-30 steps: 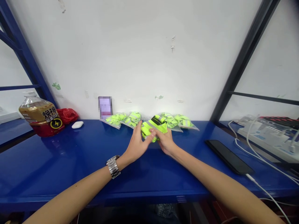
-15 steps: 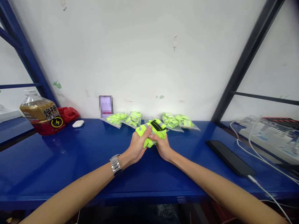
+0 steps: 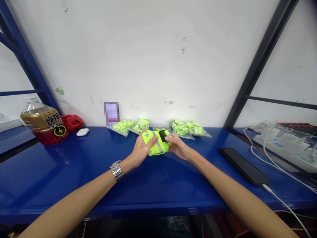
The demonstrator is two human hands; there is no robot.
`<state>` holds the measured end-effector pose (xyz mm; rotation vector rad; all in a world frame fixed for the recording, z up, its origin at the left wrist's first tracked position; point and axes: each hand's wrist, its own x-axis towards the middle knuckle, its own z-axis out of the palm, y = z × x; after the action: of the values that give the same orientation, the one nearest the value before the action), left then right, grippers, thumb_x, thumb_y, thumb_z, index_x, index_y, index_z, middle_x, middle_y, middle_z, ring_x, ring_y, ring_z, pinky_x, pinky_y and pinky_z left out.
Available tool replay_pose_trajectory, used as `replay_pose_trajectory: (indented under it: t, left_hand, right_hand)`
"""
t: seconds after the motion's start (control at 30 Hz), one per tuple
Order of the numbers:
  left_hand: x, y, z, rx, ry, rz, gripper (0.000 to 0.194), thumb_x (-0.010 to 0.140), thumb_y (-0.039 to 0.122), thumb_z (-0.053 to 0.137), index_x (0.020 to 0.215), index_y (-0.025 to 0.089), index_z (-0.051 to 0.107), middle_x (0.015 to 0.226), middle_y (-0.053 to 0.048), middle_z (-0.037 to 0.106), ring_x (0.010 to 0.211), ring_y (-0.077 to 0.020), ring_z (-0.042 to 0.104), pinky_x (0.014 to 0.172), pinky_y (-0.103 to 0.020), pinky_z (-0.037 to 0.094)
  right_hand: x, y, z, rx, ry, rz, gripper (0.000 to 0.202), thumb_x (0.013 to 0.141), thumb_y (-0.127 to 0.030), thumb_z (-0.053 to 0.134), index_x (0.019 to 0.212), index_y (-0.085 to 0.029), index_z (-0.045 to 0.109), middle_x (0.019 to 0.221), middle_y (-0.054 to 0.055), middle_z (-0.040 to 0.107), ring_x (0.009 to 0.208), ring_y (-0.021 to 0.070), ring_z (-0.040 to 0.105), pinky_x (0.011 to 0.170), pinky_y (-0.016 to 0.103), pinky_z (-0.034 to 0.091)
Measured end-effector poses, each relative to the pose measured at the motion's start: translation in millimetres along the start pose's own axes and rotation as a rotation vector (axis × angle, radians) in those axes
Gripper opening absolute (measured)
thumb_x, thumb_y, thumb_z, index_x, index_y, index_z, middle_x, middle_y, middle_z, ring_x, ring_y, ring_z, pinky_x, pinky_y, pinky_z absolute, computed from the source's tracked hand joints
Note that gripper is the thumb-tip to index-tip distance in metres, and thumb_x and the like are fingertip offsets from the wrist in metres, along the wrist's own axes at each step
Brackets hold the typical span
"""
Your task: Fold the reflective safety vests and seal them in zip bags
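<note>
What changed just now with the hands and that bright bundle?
The left hand has shifted slightly left and the right hand slightly right, so their thumbs, close together before, are now apart. The folded yellow-green fabric bundle with silver stripes has turned a little; neither hand has let go. The clear plastic bags of similar fabric and flat black phone stayed put.

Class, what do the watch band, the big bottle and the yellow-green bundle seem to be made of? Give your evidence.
Watch band: likely polished metal; its silvery links shine.
Bottle: probably smooth, clear plastic; liquid shows through its shoulder.
Bundle: apparently thin fabric, from its soft folds; the grey bands may be reflective, though their finish is unclear.
</note>
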<state>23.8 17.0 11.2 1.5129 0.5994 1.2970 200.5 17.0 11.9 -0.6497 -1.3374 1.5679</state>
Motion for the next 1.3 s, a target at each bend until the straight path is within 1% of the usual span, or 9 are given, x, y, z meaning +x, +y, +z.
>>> replay_pose_trajectory:
  t: [0.2, 0.47, 0.6, 0.73, 0.93, 1.07, 1.13, 1.23, 1.3]
  left_hand:
    - [-5.4, 7.5, -6.4, 0.630, -0.251, 0.123, 0.032, 0.087, 0.045, 0.057, 0.104, 0.018, 0.051, 0.081, 0.000, 0.061, 0.070, -0.0149, 0.055, 0.063, -0.026, 0.043]
    - [-6.5, 10.5, -4.3, 0.729, -0.137, 0.127, 0.038, 0.092, 0.047, 0.048, 0.118, 0.020, 0.043, 0.091, -0.003, 0.061, 0.078, -0.0181, 0.058, 0.071, -0.029, 0.042]
    - [-4.5, 7.3, -6.2, 0.697, -0.057, 0.095, 0.031, 0.097, 0.049, 0.037, 0.103, 0.019, 0.043, 0.085, -0.002, 0.058, 0.076, -0.0178, 0.056, 0.070, -0.031, 0.041]
    - [-1.1, 7.9, -6.1, 0.774, -0.041, 0.183, 0.032, 0.098, 0.049, 0.032, 0.090, 0.019, 0.043, 0.089, -0.003, 0.052, 0.083, -0.0183, 0.052, 0.078, -0.033, 0.041]
    - [-0.7, 2.6, -5.5, 0.846, -0.034, 0.178, 0.037, 0.098, 0.051, 0.028, 0.096, 0.020, 0.049, 0.095, -0.005, 0.052, 0.097, -0.0210, 0.048, 0.092, -0.040, 0.038]
    - [5.1, -8.8, -11.1, 0.661, 0.035, 0.167, 0.045, 0.099, 0.052, 0.023, 0.119, 0.021, 0.050, 0.118, -0.008, 0.054, 0.116, -0.0213, 0.046, 0.103, -0.038, 0.033]
    - [11.6, -15.6, -14.5, 0.656, 0.062, 0.179, 0.046, 0.099, 0.050, 0.023, 0.116, 0.019, 0.053, 0.115, -0.009, 0.057, 0.112, -0.0217, 0.051, 0.100, -0.037, 0.036]
    - [22.9, -27.4, -16.6, 0.784, -0.060, 0.215, 0.042, 0.098, 0.048, 0.031, 0.098, 0.018, 0.059, 0.100, -0.010, 0.062, 0.099, -0.0239, 0.056, 0.096, -0.040, 0.040]
    - [29.4, -35.5, -15.0, 0.837, -0.169, 0.260, 0.037, 0.096, 0.046, 0.038, 0.102, 0.018, 0.060, 0.108, -0.012, 0.062, 0.104, -0.0255, 0.056, 0.098, -0.040, 0.040]
  right_hand:
    - [-6.9, -3.9, -1.9, -0.253, -0.164, -0.032, 0.057, 0.054, -0.020, 0.086, 0.106, -0.018, 0.063, 0.089, 0.000, 0.066, 0.080, 0.0160, 0.063, 0.074, 0.027, 0.053]
    - [-9.7, 9.5, 9.3, -0.129, -0.064, -0.046, 0.036, 0.061, -0.022, 0.083, 0.092, -0.014, 0.066, 0.080, -0.001, 0.066, 0.070, 0.0138, 0.062, 0.067, 0.026, 0.051]
    - [-8.5, 11.7, 15.2, -0.069, 0.006, -0.041, 0.035, 0.057, -0.023, 0.084, 0.087, -0.015, 0.067, 0.076, 0.000, 0.067, 0.067, 0.0152, 0.063, 0.065, 0.028, 0.051]
    - [-7.9, 13.3, 18.0, -0.027, 0.032, -0.041, 0.034, 0.056, -0.022, 0.084, 0.086, -0.015, 0.068, 0.078, 0.001, 0.069, 0.068, 0.0165, 0.064, 0.066, 0.029, 0.051]
    - [-4.8, 12.4, 12.0, -0.101, 0.066, -0.061, 0.031, 0.053, -0.022, 0.085, 0.078, -0.014, 0.069, 0.071, 0.000, 0.069, 0.063, 0.0158, 0.063, 0.061, 0.027, 0.051]
    - [-0.6, 5.7, 2.1, -0.129, 0.153, -0.094, 0.036, 0.049, -0.022, 0.086, 0.080, -0.014, 0.071, 0.074, 0.003, 0.072, 0.064, 0.0193, 0.066, 0.063, 0.031, 0.054]
    - [2.0, 0.8, -4.5, -0.101, 0.237, -0.131, 0.039, 0.048, -0.021, 0.086, 0.083, -0.013, 0.072, 0.078, 0.005, 0.074, 0.068, 0.0222, 0.068, 0.067, 0.035, 0.056]
    - [5.9, -6.6, -15.8, -0.070, 0.412, -0.221, 0.037, 0.046, -0.019, 0.086, 0.080, -0.013, 0.073, 0.082, 0.007, 0.075, 0.071, 0.0241, 0.069, 0.071, 0.038, 0.057]
    - [8.1, -10.6, -23.1, -0.061, 0.521, -0.273, 0.035, 0.046, -0.018, 0.085, 0.077, -0.013, 0.072, 0.082, 0.007, 0.075, 0.072, 0.0243, 0.070, 0.071, 0.037, 0.057]
